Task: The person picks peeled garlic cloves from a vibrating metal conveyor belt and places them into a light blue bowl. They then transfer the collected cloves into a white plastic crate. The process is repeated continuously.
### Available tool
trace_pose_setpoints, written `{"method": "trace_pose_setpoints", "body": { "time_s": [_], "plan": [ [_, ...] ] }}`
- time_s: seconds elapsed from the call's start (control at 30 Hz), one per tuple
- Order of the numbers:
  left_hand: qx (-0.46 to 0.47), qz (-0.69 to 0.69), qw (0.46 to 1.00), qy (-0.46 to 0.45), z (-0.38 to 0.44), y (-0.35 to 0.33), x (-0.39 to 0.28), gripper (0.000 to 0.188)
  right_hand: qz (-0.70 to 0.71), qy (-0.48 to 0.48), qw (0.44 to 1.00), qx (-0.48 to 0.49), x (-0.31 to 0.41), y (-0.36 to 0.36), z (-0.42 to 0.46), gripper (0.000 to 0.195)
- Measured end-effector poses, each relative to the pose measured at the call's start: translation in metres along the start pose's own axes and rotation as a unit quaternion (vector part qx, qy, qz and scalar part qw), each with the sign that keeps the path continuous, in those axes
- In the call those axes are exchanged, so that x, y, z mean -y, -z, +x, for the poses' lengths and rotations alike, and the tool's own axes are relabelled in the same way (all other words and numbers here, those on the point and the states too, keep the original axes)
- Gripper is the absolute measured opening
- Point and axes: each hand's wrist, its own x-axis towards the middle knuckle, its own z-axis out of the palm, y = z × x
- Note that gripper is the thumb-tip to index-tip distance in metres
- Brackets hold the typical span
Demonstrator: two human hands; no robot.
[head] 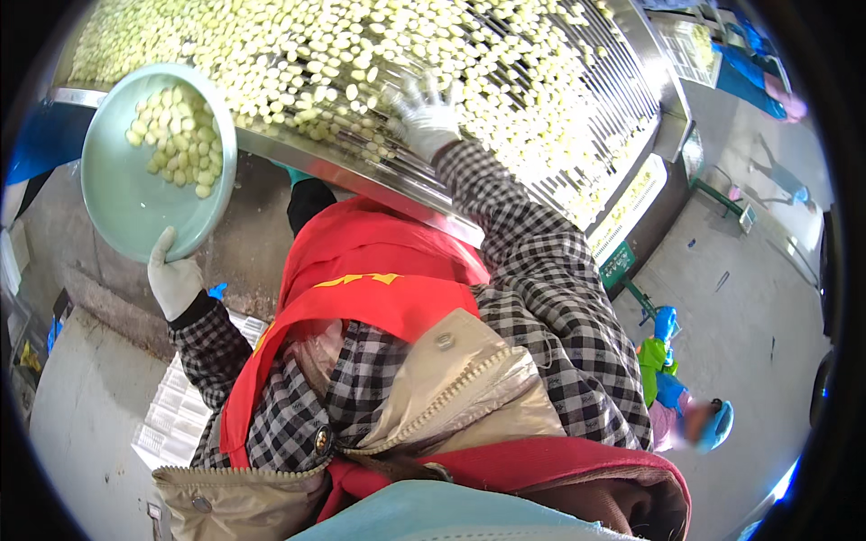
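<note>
My left hand (174,276), in a white glove, grips the near rim of a pale green plastic basin (122,189), its thumb over the edge. The basin is tilted, and a heap of pale green oval fruits or beans (177,135) lies on its far right side. My right hand (427,111), also in a white glove, is spread over a slatted metal sorting table (612,88), fingers apart among many loose pale green pieces (298,47). Its fingertips are blurred. Whether it touches the pieces I cannot tell.
The table's metal edge (365,186) runs just before my red apron. A white crate (629,203) with pieces stands beyond its right end, near a green scale (616,264). White stacked crates (172,412) stand at lower left. Other people (666,399) are at the right.
</note>
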Motion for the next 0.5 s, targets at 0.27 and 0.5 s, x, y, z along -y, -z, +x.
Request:
{"method": "trace_pose_setpoints", "body": {
  "time_s": [0.27, 0.5],
  "plan": [
    [0.019, 0.107, 0.994, -0.006, 0.004, 0.008, 0.0, 0.043, 0.095, -0.063, 0.993, -0.002, -0.011, -0.007, -0.074, 0.065],
    [0.042, 0.114, 0.991, -0.056, 0.012, -0.02, -0.021, 0.045, 0.101, 0.003, 0.989, -0.104, -0.033, -0.043, -0.073, 0.052]
  ]
}}
